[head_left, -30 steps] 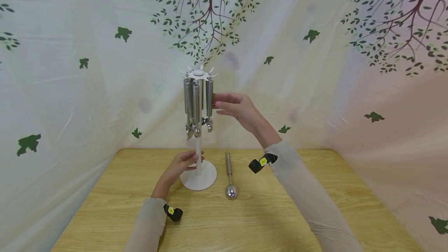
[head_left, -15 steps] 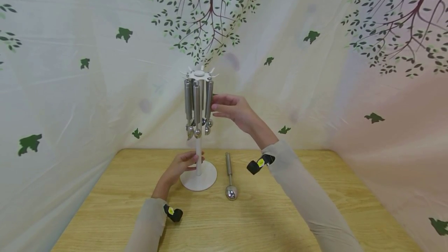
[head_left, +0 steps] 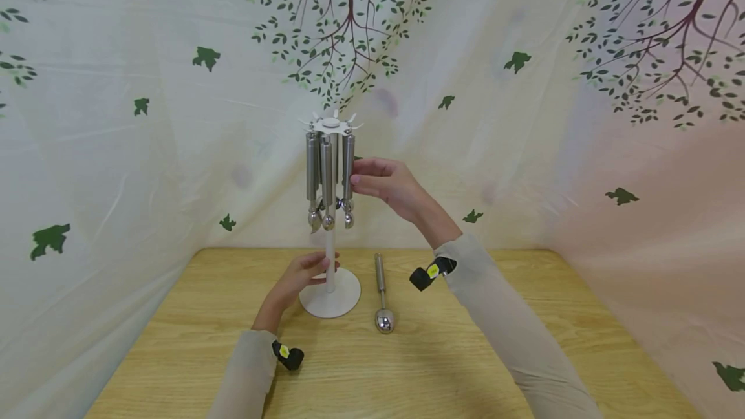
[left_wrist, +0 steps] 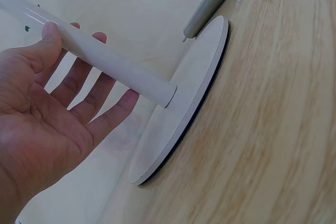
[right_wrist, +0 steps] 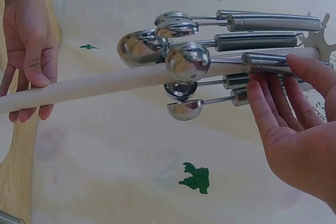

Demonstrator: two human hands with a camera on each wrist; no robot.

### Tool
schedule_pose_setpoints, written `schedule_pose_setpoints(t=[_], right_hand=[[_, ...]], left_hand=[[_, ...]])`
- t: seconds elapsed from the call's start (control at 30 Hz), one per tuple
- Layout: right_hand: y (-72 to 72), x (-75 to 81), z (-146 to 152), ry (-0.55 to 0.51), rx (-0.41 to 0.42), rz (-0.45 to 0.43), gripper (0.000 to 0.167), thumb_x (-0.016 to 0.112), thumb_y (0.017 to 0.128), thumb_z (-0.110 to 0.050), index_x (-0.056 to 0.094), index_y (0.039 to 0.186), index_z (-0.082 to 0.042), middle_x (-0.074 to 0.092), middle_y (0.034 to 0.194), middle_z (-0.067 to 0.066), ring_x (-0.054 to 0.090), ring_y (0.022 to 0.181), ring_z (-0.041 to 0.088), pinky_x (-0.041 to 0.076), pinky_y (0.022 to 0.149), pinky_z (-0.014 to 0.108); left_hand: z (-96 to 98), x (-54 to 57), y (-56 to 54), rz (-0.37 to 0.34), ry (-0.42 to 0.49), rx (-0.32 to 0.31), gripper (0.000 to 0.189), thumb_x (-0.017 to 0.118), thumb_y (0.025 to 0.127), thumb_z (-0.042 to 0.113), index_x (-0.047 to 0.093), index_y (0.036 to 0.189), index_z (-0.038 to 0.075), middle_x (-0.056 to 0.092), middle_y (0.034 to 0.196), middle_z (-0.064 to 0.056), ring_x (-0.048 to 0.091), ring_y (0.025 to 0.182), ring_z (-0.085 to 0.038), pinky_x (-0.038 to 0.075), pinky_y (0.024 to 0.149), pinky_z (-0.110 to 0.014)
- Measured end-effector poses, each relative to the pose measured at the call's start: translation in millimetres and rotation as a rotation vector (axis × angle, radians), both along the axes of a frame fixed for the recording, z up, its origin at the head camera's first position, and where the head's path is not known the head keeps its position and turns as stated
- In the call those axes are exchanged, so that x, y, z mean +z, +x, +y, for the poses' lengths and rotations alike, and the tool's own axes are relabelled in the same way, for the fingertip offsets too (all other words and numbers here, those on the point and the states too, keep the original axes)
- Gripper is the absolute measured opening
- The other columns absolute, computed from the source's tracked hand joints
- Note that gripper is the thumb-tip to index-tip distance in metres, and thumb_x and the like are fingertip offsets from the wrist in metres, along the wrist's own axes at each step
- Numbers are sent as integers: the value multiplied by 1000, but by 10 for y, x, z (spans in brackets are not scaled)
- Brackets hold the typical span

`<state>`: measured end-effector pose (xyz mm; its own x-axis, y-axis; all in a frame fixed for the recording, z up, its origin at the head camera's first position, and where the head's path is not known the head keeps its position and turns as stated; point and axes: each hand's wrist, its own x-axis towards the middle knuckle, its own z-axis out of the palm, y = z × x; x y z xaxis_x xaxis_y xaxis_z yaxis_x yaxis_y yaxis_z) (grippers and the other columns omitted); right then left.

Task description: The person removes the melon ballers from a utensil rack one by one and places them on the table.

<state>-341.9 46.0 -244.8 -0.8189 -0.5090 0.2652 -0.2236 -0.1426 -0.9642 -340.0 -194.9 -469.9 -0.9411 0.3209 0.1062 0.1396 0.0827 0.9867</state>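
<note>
A white stand with a round base (head_left: pixel 332 308) and an upright pole (head_left: pixel 330 241) stands on the table. Several metal scoops hang by their handles from its hooked top (head_left: pixel 330 123). My left hand (head_left: pixel 295 278) holds the pole low down, thumb on one side and fingers behind, as the left wrist view shows. Up at the right side of the stand, my right hand (head_left: pixel 394 187) pinches the handle of one hanging scoop (right_wrist: pixel 188 62) between thumb and fingers. That scoop hangs nearly straight. Another scoop (head_left: pixel 384 319) lies on the table right of the base, bowl towards me.
The wooden table (head_left: pixel 465 341) reaches back to a pale cloth backdrop (head_left: pixel 495 147) printed with branches and green leaves. Each sleeved wrist wears a small black camera, one on the left (head_left: pixel 288 355) and one on the right (head_left: pixel 431 273).
My right hand has shifted slightly left and down against the hanging scoop. That scoop has swung, and its bowl has turned. My left hand and the scoop on the table stay put.
</note>
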Motion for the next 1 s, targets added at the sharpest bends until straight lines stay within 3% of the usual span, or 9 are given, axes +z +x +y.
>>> schedule_pose_setpoints(t=[0.23, 1.0], right_hand=[[-32, 0, -5, -44, 17, -34, 31, 58, 94, 14, 58, 125, 10, 73, 100, 1, 72, 92, 13, 63, 90, 29], [-15, 76, 53, 8, 1, -9, 30, 62, 94, 11, 62, 124, 6, 75, 101, 1, 73, 92, 15, 64, 88, 32]], left_hand=[[7, -5, -1, -6, -1, 9, 45, 52, 108, 25, 55, 142, -5, 62, 139, -26, 57, 132, -38, 52, 108, -53], [8, 21, 20, -33, -12, 20, 45, 53, 108, 27, 56, 142, -3, 63, 138, -24, 59, 130, -34, 52, 109, -53]])
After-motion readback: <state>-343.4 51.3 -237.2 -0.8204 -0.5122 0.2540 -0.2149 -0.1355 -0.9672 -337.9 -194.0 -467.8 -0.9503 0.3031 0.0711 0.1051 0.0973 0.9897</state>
